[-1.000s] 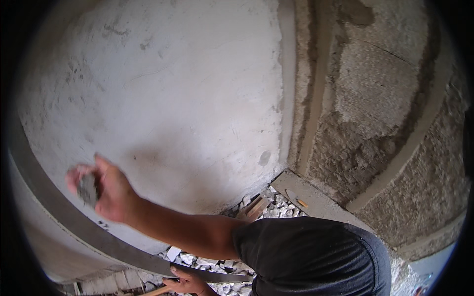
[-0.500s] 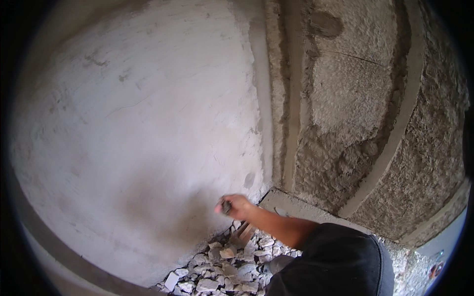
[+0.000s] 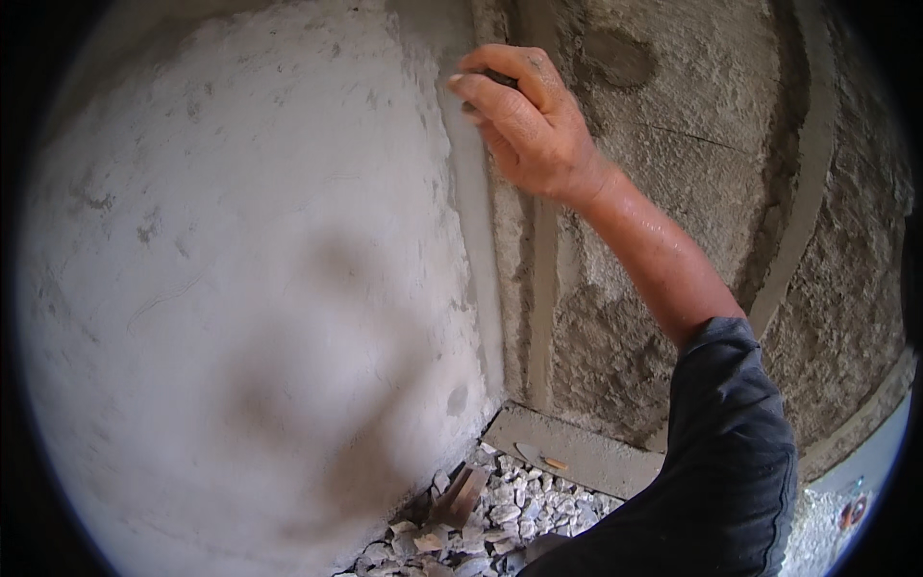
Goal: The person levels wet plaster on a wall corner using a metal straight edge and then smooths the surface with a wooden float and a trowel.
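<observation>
My right hand is raised high against the corner, with the arm stretched up from the lower right. Its fingers are curled around a small dark object, mostly hidden by the fingers, so I cannot make out its kind. The hand is close to the strip of smooth grey plaster where the pale wall meets the rough brown wall. Whether the object touches the plaster I cannot tell. My left hand is out of view.
Broken white stones cover the floor at the foot of the walls, with a brown block among them. On a low grey ledge lies a trowel with an orange handle. Vertical mortar strips run up the rough wall.
My right hand has swung up from low near the rubble to the upper part of the corner, still gripping the dark object. The view has shifted a little.
</observation>
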Available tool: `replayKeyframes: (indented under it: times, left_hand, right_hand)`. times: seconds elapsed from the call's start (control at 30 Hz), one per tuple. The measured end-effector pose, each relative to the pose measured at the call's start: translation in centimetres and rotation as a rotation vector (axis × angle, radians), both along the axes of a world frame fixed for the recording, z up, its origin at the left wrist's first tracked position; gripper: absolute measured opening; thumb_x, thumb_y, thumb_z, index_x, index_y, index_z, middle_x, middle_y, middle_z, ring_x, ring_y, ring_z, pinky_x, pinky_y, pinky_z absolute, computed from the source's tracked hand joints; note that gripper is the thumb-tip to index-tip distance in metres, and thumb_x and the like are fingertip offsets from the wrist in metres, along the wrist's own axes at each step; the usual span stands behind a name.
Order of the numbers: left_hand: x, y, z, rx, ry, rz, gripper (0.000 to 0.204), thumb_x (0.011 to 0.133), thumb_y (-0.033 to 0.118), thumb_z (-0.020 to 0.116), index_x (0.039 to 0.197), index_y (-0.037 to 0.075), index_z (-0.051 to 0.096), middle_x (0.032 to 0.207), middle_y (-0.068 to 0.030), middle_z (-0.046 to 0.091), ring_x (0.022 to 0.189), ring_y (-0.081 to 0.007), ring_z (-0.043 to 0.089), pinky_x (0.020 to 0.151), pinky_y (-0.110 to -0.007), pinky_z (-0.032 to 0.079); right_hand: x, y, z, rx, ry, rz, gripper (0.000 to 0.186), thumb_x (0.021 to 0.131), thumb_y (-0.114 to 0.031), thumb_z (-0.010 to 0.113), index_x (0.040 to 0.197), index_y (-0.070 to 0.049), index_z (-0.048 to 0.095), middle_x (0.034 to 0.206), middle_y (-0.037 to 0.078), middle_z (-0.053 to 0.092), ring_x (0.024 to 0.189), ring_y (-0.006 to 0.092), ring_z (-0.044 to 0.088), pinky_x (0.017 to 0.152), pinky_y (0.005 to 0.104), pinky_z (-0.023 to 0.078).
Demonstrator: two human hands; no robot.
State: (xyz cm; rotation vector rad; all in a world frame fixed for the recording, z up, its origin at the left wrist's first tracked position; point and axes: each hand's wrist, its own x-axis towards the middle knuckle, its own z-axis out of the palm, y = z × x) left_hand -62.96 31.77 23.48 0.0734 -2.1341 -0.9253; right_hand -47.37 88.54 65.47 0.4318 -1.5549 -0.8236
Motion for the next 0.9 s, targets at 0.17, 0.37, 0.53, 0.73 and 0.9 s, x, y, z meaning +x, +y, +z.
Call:
replayKeyframes:
  times: [0.17, 0.37, 0.53, 0.73, 0.9]
  left_hand:
    - [-2.5, 3.2, 0.1, 0.012, 0.007, -0.027, 0.040, 0.101, 0.029, 0.062, 0.117, -0.006, 0.058, 0.113, -0.0285, 0.063, 0.101, -0.0426, 0.061, 0.087, -0.048, 0.049]
    - [-3.5, 3.5, 1.2, -0.058, 0.024, 0.043, 0.039, 0.102, 0.026, 0.059, 0.122, -0.007, 0.056, 0.119, -0.0282, 0.062, 0.107, -0.0436, 0.059, 0.093, -0.048, 0.047]
    - [-3.9, 4.1, 0.9, -0.064, 0.034, 0.062, 0.039, 0.103, 0.024, 0.057, 0.127, -0.007, 0.055, 0.124, -0.0279, 0.061, 0.113, -0.0443, 0.058, 0.098, -0.048, 0.046]
    - [-4.6, -5.4, -3.3, -0.112, 0.036, 0.243, 0.040, 0.104, 0.021, 0.054, 0.133, -0.007, 0.053, 0.130, -0.0276, 0.060, 0.119, -0.0452, 0.056, 0.105, -0.049, 0.043]
    - [-7.5, -15.9, -10.9, -0.429, 0.026, 0.567, 0.041, 0.105, 0.019, 0.051, 0.137, -0.007, 0.052, 0.135, -0.0273, 0.058, 0.124, -0.0460, 0.055, 0.110, -0.049, 0.042]
  right_hand:
    - [8.4, 25.2, -3.3, -0.684, 0.136, -1.113, 0.070, 0.096, -0.011, 0.062, 0.159, -0.019, 0.034, 0.166, 0.017, 0.029, 0.153, 0.0360, 0.028, 0.125, 0.0518, 0.025]
    - [8.4, 19.3, -33.1, -1.031, -0.417, -0.767, 0.071, 0.096, -0.012, 0.057, 0.161, -0.012, 0.029, 0.159, 0.027, 0.038, 0.146, 0.0386, 0.041, 0.123, 0.0519, 0.030]
    - [14.4, 9.1, -58.9, -1.893, -0.872, -0.789, 0.064, 0.088, -0.030, 0.070, 0.143, -0.001, 0.051, 0.123, 0.028, 0.067, 0.116, 0.0458, 0.064, 0.102, 0.0503, 0.051]
    - [14.4, 6.1, -67.3, -1.797, -1.113, -0.725, 0.054, 0.087, -0.043, 0.072, 0.120, -0.001, 0.064, 0.112, 0.028, 0.069, 0.110, 0.0456, 0.064, 0.093, 0.0518, 0.052]
    - [16.9, 10.2, -68.2, -1.843, -1.100, -0.685, 0.054, 0.088, -0.034, 0.072, 0.122, 0.007, 0.061, 0.122, 0.031, 0.064, 0.115, 0.0457, 0.062, 0.097, 0.0522, 0.050]
